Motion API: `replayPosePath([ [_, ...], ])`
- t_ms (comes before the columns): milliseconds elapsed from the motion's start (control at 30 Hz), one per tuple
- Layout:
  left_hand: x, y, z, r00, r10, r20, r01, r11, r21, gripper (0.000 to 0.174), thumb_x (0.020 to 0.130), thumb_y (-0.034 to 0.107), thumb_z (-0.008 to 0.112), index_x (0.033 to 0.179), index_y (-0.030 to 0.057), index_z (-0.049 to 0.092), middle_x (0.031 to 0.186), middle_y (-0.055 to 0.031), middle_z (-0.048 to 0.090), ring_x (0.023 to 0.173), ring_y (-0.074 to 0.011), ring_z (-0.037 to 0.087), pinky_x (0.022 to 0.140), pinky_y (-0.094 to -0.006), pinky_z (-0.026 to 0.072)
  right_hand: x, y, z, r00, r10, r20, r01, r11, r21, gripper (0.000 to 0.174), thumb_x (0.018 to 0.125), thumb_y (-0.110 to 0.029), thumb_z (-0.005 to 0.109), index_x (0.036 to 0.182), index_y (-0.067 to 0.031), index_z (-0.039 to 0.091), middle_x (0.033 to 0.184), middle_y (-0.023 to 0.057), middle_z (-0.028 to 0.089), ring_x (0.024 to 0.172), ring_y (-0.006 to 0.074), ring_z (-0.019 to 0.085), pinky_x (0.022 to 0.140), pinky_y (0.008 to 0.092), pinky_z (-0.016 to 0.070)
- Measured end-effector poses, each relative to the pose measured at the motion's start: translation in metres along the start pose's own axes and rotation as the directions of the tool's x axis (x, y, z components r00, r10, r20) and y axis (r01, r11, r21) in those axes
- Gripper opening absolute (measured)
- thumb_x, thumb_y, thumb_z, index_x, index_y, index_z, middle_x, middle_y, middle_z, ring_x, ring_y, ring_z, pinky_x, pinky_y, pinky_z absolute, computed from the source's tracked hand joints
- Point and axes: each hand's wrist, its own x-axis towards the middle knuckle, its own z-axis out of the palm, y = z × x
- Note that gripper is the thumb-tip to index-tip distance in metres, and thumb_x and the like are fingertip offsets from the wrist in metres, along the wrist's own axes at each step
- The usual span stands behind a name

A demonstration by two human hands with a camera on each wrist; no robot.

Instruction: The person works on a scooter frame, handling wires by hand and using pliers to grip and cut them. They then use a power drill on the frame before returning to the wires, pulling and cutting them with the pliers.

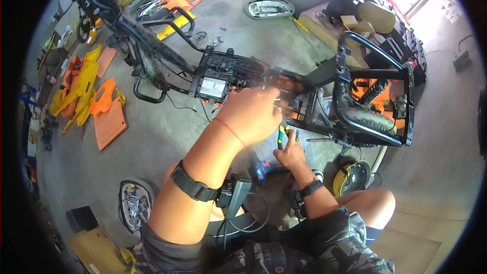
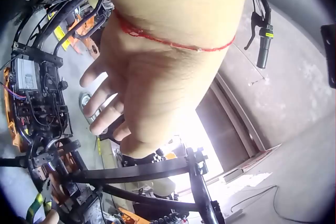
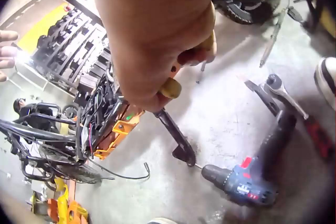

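The concrete floor (image 1: 157, 127) of a cluttered workshop lay under a stripped bike frame (image 1: 202, 71). At its near side were the pliers (image 1: 280, 137), just ahead of the right hand (image 1: 293, 153), their long axis running from that hand toward the frame; whether their nose touched metal could not be told. The right hand, the nearer one, had its fingers curled around the grips. The left hand (image 1: 251, 114) hung above the frame, just beyond the nose, fingers loosely extended and apart, with nothing visibly held. Farther out, a drill (image 3: 239, 182) and a ratchet (image 3: 286, 95) lay on the floor.
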Motion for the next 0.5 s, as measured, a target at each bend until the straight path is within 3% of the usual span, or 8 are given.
replayPosePath([
  [33,0.0,0.0,0.0,1.0,0.015,0.01,-0.015,1.0,0.004,0.037,0.087,0.025,0.058,0.117,0.0032,0.063,0.108,-0.0226,0.067,0.103,-0.0389,0.063,0.091,-0.0467,0.0495,-0.002,-0.005,-0.005,1.0,0.013,-0.007,-0.013,1.0,0.011,0.091,0.073,-0.027,0.073,0.147,-0.0058,0.023,0.124,0.0312,0.05,0.107,0.0464,0.061,0.093,0.0475,0.0506],
  [100,0.002,-0.001,-0.001,1.0,0.011,0.022,-0.01,0.999,-0.031,0.036,0.087,0.025,0.059,0.116,0.0034,0.063,0.107,-0.0233,0.066,0.102,-0.0395,0.063,0.089,-0.0462,0.0501,-0.002,-0.012,-0.014,0.999,0.045,0.006,-0.043,0.973,-0.227,0.089,0.076,-0.025,0.07,0.149,-0.0052,0.022,0.12,0.0268,0.051,0.102,0.0426,0.065,0.087,0.0447,0.0545],
  [133,0.002,-0.004,0.005,0.996,0.063,-0.056,-0.064,0.998,-0.024,0.026,0.089,0.025,0.055,0.101,0.0029,0.062,0.097,-0.0209,0.068,0.094,-0.0415,0.065,0.085,-0.0526,0.0494,-0.001,-0.012,-0.015,1.0,0.001,-0.01,-0.004,0.946,-0.325,0.086,0.079,-0.022,0.067,0.15,-0.0047,0.022,0.116,0.0226,0.051,0.094,0.037,0.068,0.079,0.04,0.0578],
  [167,0.004,-0.001,0.003,0.996,0.073,-0.053,-0.074,0.997,-0.021,0.026,0.089,0.025,0.055,0.101,0.0029,0.062,0.097,-0.0209,0.068,0.094,-0.0415,0.065,0.085,-0.0526,0.0494,-0.001,-0.013,-0.015,1.0,0.006,-0.016,-0.011,0.948,-0.319,0.086,0.079,-0.022,0.067,0.15,-0.0047,0.022,0.116,0.0226,0.051,0.094,0.037,0.068,0.079,0.04,0.0578],
  [233,0.005,0.004,0.0,1.0,0.018,0.012,-0.018,1.0,-0.022,0.036,0.087,0.023,0.061,0.116,0.0025,0.062,0.104,-0.0228,0.067,0.097,-0.04,0.065,0.086,-0.0456,0.0514,-0.002,-0.017,-0.012,0.996,-0.044,-0.078,0.001,0.874,-0.485,0.08,0.082,-0.021,0.065,0.149,-0.0048,0.024,0.112,0.0201,0.052,0.088,0.0331,0.069,0.073,0.0359,0.0584],
  [267,0.007,0.005,0.001,1.0,0.021,0.015,-0.021,1.0,-0.02,0.036,0.087,0.023,0.061,0.116,0.0025,0.062,0.104,-0.0228,0.067,0.097,-0.04,0.065,0.086,-0.0456,0.0514,-0.002,-0.019,-0.008,0.991,-0.072,-0.112,-0.004,0.822,-0.569,0.075,0.084,-0.019,0.063,0.149,-0.0054,0.027,0.109,0.0176,0.052,0.084,0.0296,0.068,0.068,0.0319,0.058],
  [433,0.011,0.01,0.005,0.996,0.019,0.084,-0.014,0.998,-0.059,0.038,0.087,0.023,0.061,0.119,0.0013,0.061,0.105,-0.0245,0.066,0.101,-0.0376,0.065,0.087,-0.0438,0.0512,0.004,-0.012,0.0,0.982,-0.102,-0.157,-0.018,0.783,-0.622,0.077,0.084,-0.019,0.064,0.149,-0.0052,0.026,0.111,0.0192,0.053,0.083,0.0309,0.069,0.068,0.0325,0.0583],
  [500,0.013,0.007,0.007,0.996,0.024,0.081,-0.02,0.998,-0.052,0.038,0.088,0.023,0.061,0.119,0.0013,0.061,0.105,-0.024,0.066,0.101,-0.0376,0.065,0.087,-0.0432,0.0511,-0.002,-0.009,-0.005,0.991,-0.076,-0.113,0.016,0.888,-0.459,0.081,0.081,-0.02,0.067,0.149,-0.0054,0.024,0.114,0.0222,0.053,0.087,0.0332,0.07,0.07,0.035,0.0588],
])
